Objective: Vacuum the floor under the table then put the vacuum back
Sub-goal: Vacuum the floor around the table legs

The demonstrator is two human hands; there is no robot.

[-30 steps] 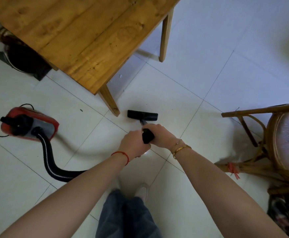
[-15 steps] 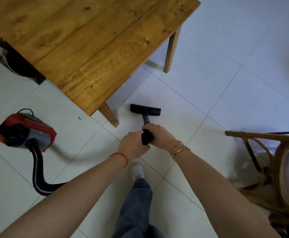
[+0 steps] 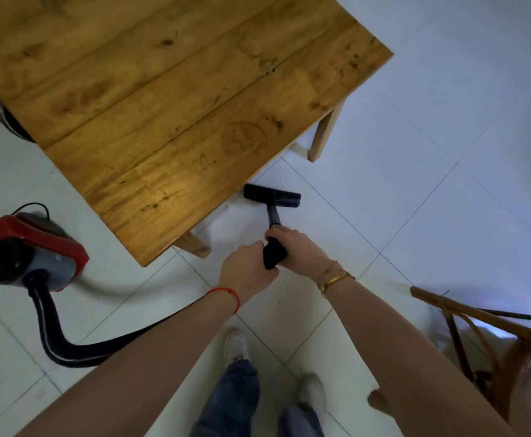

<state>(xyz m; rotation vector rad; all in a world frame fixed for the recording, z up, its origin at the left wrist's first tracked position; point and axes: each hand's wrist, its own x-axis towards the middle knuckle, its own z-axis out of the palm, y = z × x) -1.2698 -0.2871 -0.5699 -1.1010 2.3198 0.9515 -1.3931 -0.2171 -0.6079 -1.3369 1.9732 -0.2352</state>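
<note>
Both arms are stretched out forward and down, hands side by side. Left hand (image 3: 247, 269) and right hand (image 3: 298, 249) both have fingers curled tight around the black wand (image 3: 274, 247), knuckles up.

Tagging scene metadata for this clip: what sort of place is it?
Most likely a room in a home, perhaps a dining area. A plain wooden table stands on white tiled floor, a rattan chair sits at the right, and a red canister vacuum is in use.

A home dining area: wooden table (image 3: 176, 99), rattan chair (image 3: 491, 335), pale tiled floor (image 3: 446, 152).
</note>
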